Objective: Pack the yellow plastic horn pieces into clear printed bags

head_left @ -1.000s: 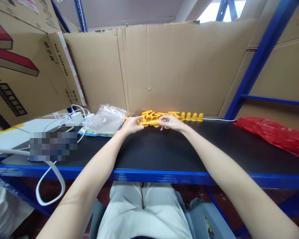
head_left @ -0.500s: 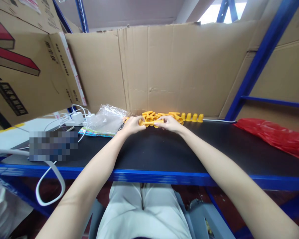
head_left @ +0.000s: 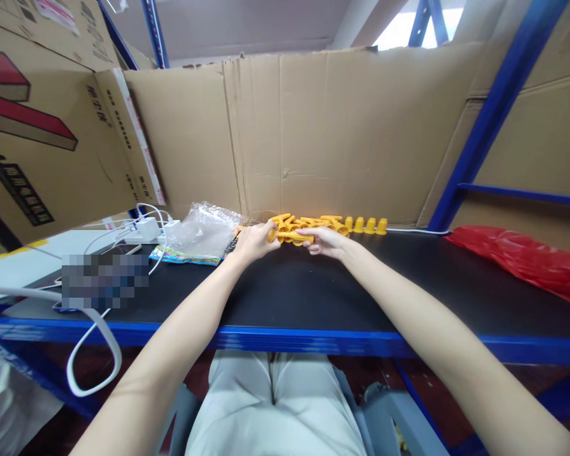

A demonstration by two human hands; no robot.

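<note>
Both my hands meet at the far side of a black shelf top (head_left: 313,291). My left hand (head_left: 253,241) and my right hand (head_left: 323,240) each grip one end of a yellow plastic piece (head_left: 289,236), held level just above the surface. Behind it lies a heap of yellow plastic pieces (head_left: 308,223) against the cardboard wall. To the right of the heap stands a short row of small yellow caps (head_left: 367,224), upright.
A clear plastic bag (head_left: 202,231) lies left of my hands, with white chargers and cables (head_left: 145,227) further left. A red plastic bag (head_left: 522,258) rests at the right. Cardboard sheets (head_left: 323,133) wall in the back and sides; blue rack posts (head_left: 489,120) frame them.
The yellow piece has stayed between both hands at the same spot; my fingers have shifted slightly along it. The view has tilted a little.
</note>
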